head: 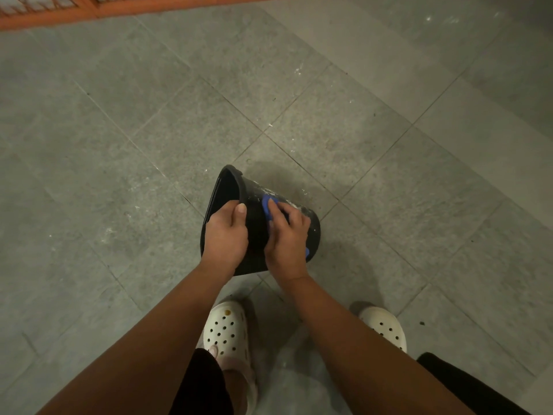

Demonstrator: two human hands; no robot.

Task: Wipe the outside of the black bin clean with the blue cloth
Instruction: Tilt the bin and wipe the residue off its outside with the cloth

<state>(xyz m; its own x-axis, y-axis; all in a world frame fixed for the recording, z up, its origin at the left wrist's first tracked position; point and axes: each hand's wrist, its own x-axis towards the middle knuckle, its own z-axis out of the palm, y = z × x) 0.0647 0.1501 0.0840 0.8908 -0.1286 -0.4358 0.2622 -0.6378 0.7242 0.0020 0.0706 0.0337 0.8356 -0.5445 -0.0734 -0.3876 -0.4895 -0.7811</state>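
Black bin: the black bin is tipped over on its side on the grey tiled floor, with its open mouth facing left and its base to the right; pale smears and specks show on its upper outer wall.
Left grip: the left hand clamps the bin's rim, with the thumb lying on the outer wall and the fingers curled over the edge into the mouth.
Right grip: the right hand lies on the bin's outer wall just right of the left hand, fingers bent over the blue cloth and pressing it to the plastic.
Blue cloth: it sits between the right palm and the bin wall, about midway along the bin; a blue fold shows past the fingertips and a small corner at the outer edge of the hand.
Feet: two white perforated clogs stand on the floor below the bin, nearer the camera.
Far edge: an orange wooden frame lies well beyond the bin, at the top left.
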